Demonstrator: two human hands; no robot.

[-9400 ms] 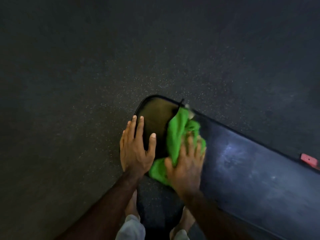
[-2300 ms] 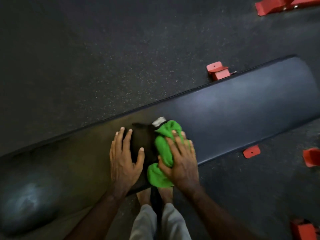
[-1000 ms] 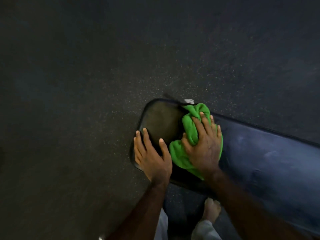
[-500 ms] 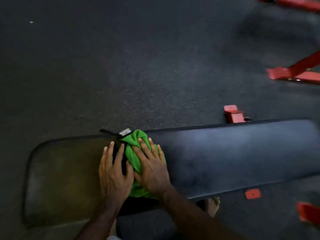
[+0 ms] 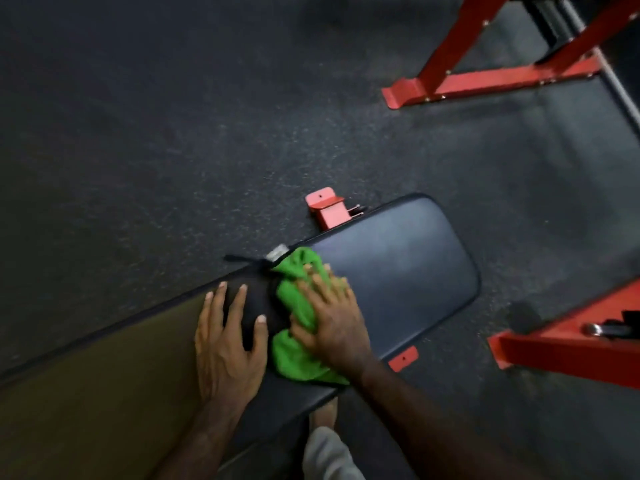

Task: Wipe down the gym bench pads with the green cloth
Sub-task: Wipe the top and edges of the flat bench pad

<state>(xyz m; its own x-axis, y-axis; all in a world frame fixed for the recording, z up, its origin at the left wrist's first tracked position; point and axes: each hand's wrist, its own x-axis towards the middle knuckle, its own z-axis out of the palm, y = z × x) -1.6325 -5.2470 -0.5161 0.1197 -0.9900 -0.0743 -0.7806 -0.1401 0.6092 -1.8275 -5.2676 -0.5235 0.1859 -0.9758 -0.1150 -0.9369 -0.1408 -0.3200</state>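
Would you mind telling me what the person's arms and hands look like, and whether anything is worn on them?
Both forearms are bare: no sleeves reach into view. The left hand and right hand wear no gloves, and no rings, watch or wristbands show. Fingernails look short and pale. The image is dim and slightly blurred, so finer marks cannot be made out.

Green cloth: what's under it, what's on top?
On top: the right hand, fingers spread, pressing down. Under: the cloth lies bunched on the dark bench pad; the pad surface beneath it is covered. The left hand rests flat on the pad beside it.
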